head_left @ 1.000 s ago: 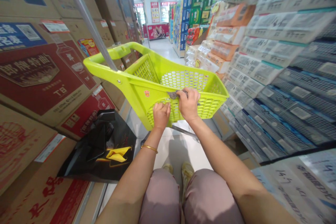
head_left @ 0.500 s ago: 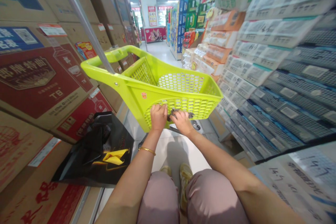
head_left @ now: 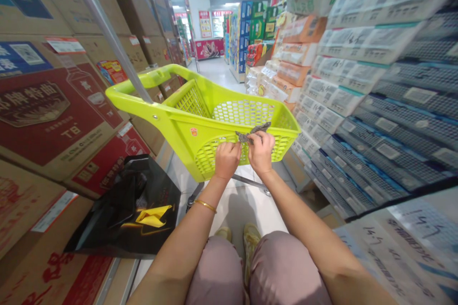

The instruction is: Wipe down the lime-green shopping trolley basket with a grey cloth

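Note:
A lime-green plastic shopping cart stands in the aisle in front of my knees. My left hand is curled against the cart's near perforated wall, close to the rim. My right hand is beside it, pinching a small grey crumpled rag at the cart's near rim. The rag pokes up above my fingers. A gold bangle sits on my left wrist. The basket of the cart holds nothing that I can see.
Stacked cardboard cartons wall the left side, with a black bag at their foot. Shelves of packaged tissue line the right. A grey metal pole slants across the left. The tiled aisle runs ahead.
My right hand dropped to the lower part of the cart's near wall, then rose back to the rim with the rag. The view has drifted slightly left.

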Available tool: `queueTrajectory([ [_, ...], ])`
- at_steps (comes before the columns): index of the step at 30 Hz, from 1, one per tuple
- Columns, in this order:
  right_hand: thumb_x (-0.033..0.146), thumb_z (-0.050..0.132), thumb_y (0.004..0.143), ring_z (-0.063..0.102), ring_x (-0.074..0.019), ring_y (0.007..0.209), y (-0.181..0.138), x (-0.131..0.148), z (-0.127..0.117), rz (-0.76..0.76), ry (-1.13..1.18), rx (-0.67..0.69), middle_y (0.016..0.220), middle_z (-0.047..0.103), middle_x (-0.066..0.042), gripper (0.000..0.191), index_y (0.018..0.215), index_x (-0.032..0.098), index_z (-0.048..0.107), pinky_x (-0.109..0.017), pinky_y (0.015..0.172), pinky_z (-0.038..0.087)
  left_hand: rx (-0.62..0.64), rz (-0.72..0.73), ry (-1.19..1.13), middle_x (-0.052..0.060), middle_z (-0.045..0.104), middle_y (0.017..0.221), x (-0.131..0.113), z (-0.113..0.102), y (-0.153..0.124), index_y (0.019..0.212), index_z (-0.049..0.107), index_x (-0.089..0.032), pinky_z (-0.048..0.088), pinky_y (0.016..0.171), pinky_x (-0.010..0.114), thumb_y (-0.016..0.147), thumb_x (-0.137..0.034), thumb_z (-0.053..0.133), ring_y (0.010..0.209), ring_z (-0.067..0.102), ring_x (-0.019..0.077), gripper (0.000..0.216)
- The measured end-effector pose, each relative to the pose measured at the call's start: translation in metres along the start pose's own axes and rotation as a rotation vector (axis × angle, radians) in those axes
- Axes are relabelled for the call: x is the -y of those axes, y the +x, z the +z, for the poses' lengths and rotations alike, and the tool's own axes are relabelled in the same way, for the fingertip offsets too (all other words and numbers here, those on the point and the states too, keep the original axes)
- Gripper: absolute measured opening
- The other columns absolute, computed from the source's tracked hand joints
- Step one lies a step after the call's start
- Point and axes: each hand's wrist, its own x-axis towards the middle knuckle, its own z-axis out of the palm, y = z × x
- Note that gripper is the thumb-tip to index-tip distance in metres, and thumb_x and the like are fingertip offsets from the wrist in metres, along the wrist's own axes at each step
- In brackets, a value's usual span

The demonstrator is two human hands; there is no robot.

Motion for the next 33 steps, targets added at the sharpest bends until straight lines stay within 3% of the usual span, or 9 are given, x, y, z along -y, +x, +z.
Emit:
queueTrajectory([
  [5, 0.025, 0.046, 0.086, 0.041, -0.0207, 0.096, 0.005, -0.003, -0.004, -0.025, -0.010, 0.037, 0.101, 0.053, -0.010, 0.021, 0.099, 0.019, 0.061, -0.035, 0.083, 0.034, 0.054, 0.004, 0.054, 0.010, 0.056, 0.077, -0.014, 0.009, 0.015, 0.079, 0.061, -0.017, 0.030, 0.068, 0.035, 0.089, -0.025, 0.039, 0.079, 0.048, 0.0226, 0.026],
  [10, 0.027, 0.046, 0.086, 0.040, -0.0212, 0.097, 0.013, -0.006, 0.000, -0.113, -0.088, 0.084, 0.105, 0.053, -0.008, 0.024, 0.105, 0.023, 0.061, -0.035, 0.083, 0.031, 0.021, 0.004, 0.062, 0.009, 0.057, 0.077, -0.012, 0.016, 0.016, 0.077, 0.062, -0.017, 0.029, 0.068, 0.035, 0.089, -0.024, 0.038, 0.078, 0.047, 0.0222, 0.027],
  [17, 0.023, 0.045, 0.085, 0.037, -0.0209, 0.097, -0.013, -0.012, 0.022, -0.080, -0.104, 0.068, 0.102, 0.052, -0.007, 0.021, 0.096, 0.024, 0.063, -0.036, 0.083, 0.030, 0.035, 0.025, 0.060, 0.007, 0.056, 0.073, -0.003, 0.016, 0.014, 0.070, 0.062, -0.017, 0.029, 0.067, 0.034, 0.088, -0.024, 0.041, 0.077, 0.047, 0.0205, 0.028],
  [20, 0.021, 0.044, 0.085, 0.038, -0.0211, 0.097, -0.031, -0.018, 0.026, -0.060, -0.110, 0.100, 0.101, 0.052, -0.007, 0.022, 0.095, 0.023, 0.063, -0.035, 0.082, 0.030, 0.050, 0.050, 0.049, 0.007, 0.055, 0.072, -0.001, 0.013, 0.013, 0.081, 0.064, -0.017, 0.030, 0.067, 0.034, 0.088, -0.025, 0.040, 0.076, 0.047, 0.0207, 0.026],
  [27, 0.014, 0.046, 0.082, 0.037, -0.0219, 0.098, -0.057, -0.028, 0.024, -0.229, -0.117, 0.289, 0.103, 0.056, -0.008, 0.026, 0.100, 0.023, 0.062, -0.035, 0.080, 0.026, -0.028, 0.061, 0.080, 0.007, 0.056, 0.073, 0.001, 0.017, 0.008, 0.097, 0.063, -0.016, 0.030, 0.067, 0.034, 0.092, -0.029, 0.034, 0.074, 0.046, 0.0202, 0.033],
  [30, 0.014, 0.045, 0.082, 0.037, -0.0217, 0.097, -0.046, -0.026, 0.019, -0.213, -0.110, 0.257, 0.103, 0.054, -0.008, 0.026, 0.100, 0.022, 0.062, -0.035, 0.080, 0.027, -0.074, 0.056, 0.088, 0.007, 0.056, 0.072, 0.000, 0.022, 0.005, 0.099, 0.063, -0.016, 0.030, 0.068, 0.033, 0.092, -0.030, 0.035, 0.074, 0.046, 0.0199, 0.032],
  [33, 0.016, 0.044, 0.083, 0.037, -0.0213, 0.096, -0.021, -0.018, 0.012, -0.142, -0.108, 0.120, 0.101, 0.053, -0.009, 0.023, 0.097, 0.021, 0.062, -0.035, 0.081, 0.029, -0.085, 0.040, 0.080, 0.007, 0.056, 0.071, -0.001, 0.024, 0.003, 0.098, 0.063, -0.017, 0.029, 0.066, 0.033, 0.092, -0.030, 0.035, 0.073, 0.046, 0.0196, 0.032],
])
